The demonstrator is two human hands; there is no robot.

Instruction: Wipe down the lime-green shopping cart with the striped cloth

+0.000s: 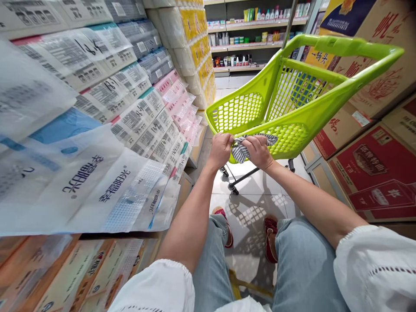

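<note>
A bright green plastic shopping cart (307, 125) stands ahead of me, its basket perforated with holes. My left hand (221, 149) is closed at the near corner of the basket rim; its fingertips are partly hidden. A grey-and-white striped cloth (239, 151) lies bunched between my hands, against the outside of the basket. My right hand (258, 151) is closed on this cloth and presses it near the rim. One end of the cloth sticks out to the right of my right hand. The cart's wheels (233, 188) rest on the tiled floor.
Stacked tissue packs (130, 108) fill the left side, with a large plastic-wrapped pack (94, 186) jutting out. Printed cartons (373, 169) are piled at the right. Shelves of bottles (250, 45) stand at the back. My feet (270, 238) are on the tiles below.
</note>
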